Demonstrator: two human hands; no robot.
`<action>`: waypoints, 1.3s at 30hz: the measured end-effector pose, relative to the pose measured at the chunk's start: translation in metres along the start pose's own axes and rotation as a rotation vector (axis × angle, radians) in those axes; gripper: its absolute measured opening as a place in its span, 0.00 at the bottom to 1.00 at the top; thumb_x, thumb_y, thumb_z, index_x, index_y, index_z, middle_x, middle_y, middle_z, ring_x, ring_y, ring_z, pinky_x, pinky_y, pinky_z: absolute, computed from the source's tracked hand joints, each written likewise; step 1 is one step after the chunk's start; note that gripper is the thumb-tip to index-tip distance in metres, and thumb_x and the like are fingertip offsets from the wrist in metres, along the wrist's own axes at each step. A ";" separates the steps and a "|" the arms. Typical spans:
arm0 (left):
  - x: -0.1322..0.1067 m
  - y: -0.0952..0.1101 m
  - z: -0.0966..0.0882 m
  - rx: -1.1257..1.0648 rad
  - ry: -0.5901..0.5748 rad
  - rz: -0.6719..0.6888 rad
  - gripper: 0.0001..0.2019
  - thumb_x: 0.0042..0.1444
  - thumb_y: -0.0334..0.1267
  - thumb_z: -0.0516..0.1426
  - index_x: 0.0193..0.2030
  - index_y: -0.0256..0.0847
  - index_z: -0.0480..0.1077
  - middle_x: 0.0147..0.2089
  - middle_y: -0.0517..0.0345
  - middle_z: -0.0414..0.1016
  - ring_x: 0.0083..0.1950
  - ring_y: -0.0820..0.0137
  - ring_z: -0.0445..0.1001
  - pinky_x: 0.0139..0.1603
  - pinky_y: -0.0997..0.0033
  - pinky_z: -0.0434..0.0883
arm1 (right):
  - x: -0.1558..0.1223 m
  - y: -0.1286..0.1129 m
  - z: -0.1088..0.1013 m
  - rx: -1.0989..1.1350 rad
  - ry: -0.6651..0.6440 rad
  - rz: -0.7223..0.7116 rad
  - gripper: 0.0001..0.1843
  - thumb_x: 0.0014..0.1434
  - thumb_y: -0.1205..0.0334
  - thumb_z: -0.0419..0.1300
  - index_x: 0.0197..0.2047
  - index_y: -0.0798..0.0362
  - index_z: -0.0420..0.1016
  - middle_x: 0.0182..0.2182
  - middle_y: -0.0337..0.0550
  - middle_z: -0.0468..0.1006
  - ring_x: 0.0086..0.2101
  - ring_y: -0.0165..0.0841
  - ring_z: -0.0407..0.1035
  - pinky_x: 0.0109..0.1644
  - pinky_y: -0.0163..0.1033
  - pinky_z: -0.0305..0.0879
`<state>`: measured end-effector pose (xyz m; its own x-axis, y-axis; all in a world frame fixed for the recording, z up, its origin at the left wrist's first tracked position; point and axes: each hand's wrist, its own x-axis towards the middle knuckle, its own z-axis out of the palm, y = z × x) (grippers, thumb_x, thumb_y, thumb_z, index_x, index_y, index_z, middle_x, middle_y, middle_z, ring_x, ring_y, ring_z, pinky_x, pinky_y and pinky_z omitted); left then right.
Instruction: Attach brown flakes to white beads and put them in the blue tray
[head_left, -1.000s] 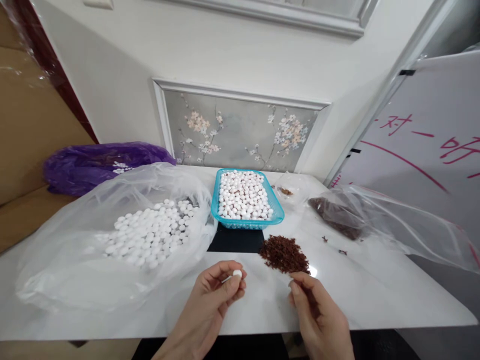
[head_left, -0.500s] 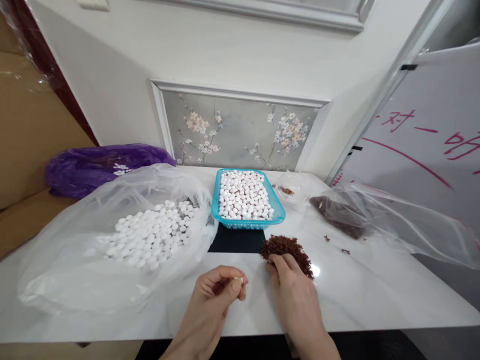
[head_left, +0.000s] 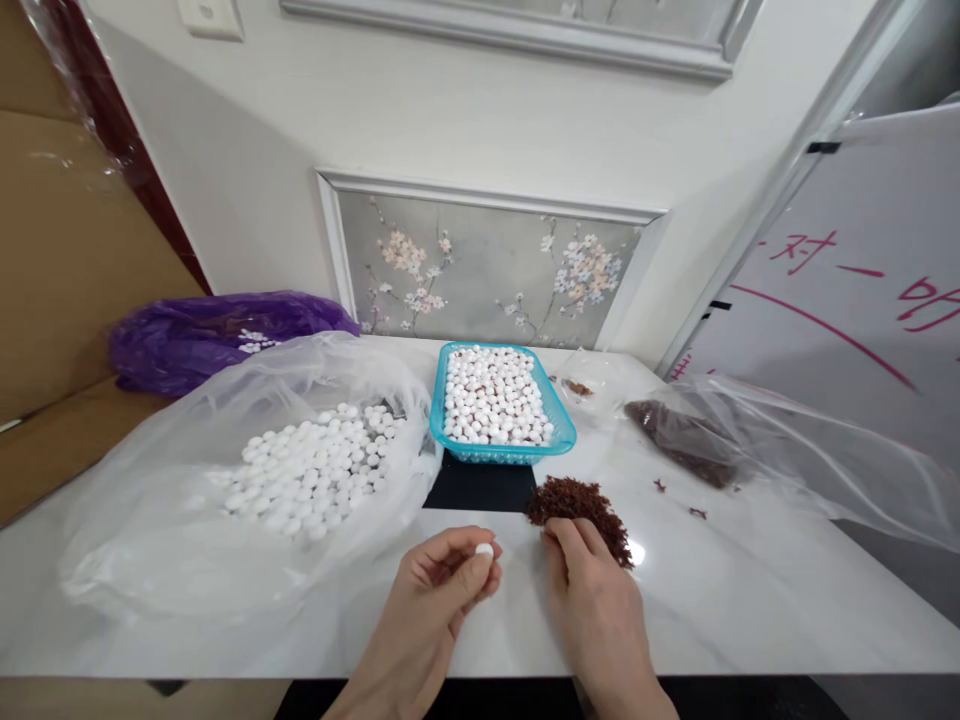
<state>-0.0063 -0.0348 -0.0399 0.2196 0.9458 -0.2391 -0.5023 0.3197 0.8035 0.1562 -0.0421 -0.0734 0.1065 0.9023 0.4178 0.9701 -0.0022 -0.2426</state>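
Note:
Between the thumb and fingers of my left hand [head_left: 442, 580] a small white ball [head_left: 484, 550] is pinched, held above the front of the table. My right hand [head_left: 596, 600] rests at the near edge of a pile of small reddish-brown pieces [head_left: 577, 505]. Its fingers are pressed together and point down; whatever is at their tips is hidden. Behind both hands, a blue plastic basket [head_left: 562, 435] is filled with white balls showing bits of brown. A clear plastic bag [head_left: 150, 530] with many loose white balls [head_left: 307, 480] lies open to the left.
A purple bag [head_left: 172, 345] lies at the back left beside cardboard [head_left: 67, 250]. At right is a clear bag of brown pieces [head_left: 686, 440], with a few loose pieces [head_left: 698, 513] nearby. A black patch [head_left: 480, 487] shows before the basket. A whiteboard [head_left: 840, 330] stands right.
My left hand has turned the white ball slightly, so its round top shows more. My right hand stays at the brown pile. The whole view has shifted a little.

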 end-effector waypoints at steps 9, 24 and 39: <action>0.012 0.012 0.020 0.427 0.015 0.342 0.06 0.52 0.37 0.59 0.29 0.38 0.74 0.24 0.57 0.73 0.28 0.70 0.70 0.32 0.71 0.67 | -0.009 0.003 0.005 0.096 0.095 -0.064 0.14 0.65 0.62 0.42 0.38 0.50 0.68 0.34 0.43 0.74 0.27 0.35 0.72 0.25 0.36 0.62; 0.052 0.086 0.035 1.181 0.107 0.704 0.14 0.50 0.28 0.53 0.33 0.45 0.79 0.39 0.51 0.81 0.44 0.56 0.75 0.48 0.62 0.63 | -0.009 0.006 0.015 0.137 0.150 -0.068 0.14 0.66 0.61 0.41 0.45 0.49 0.66 0.39 0.44 0.76 0.29 0.37 0.75 0.24 0.38 0.67; 0.002 0.105 -0.010 1.591 0.157 0.673 0.13 0.58 0.34 0.50 0.41 0.44 0.76 0.41 0.56 0.81 0.42 0.62 0.76 0.43 0.68 0.68 | -0.010 0.005 0.016 0.060 0.085 -0.073 0.16 0.66 0.58 0.41 0.41 0.48 0.69 0.37 0.42 0.74 0.26 0.34 0.74 0.21 0.36 0.64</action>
<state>-0.0674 0.0015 0.0382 0.2100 0.9060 0.3675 0.8050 -0.3735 0.4609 0.1568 -0.0446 -0.0926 0.0561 0.8594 0.5083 0.9616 0.0905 -0.2592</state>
